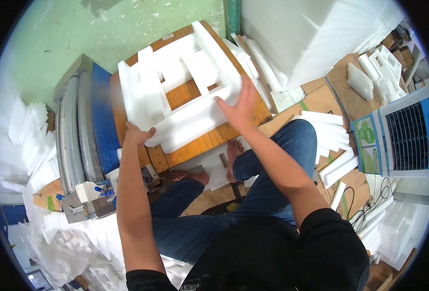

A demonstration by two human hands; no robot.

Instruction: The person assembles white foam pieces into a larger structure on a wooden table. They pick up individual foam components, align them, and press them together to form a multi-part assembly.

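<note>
A white foam frame [190, 122] with raised walls and rectangular cut-outs lies on an orange-brown wooden table [205, 144]. At its near left corner, my left hand [139, 135] grips the foam, thumb toward the inside and fingers along the outer side. My right hand [238, 107] holds the near right corner, its thumb over the near wall and its fingers reaching up the right end. Bare wood shows through the openings between the foam strips. The undersides of both hands' fingers are partly hidden.
Left of the table stands a roller machine [74, 131] with a blue panel [103, 116]. A large white foam block [297, 43] rises at the back right. Foam strips [328, 133] lie on cardboard beside a white-and-blue air cooler [394, 133]. A black cable [369, 203] runs nearby.
</note>
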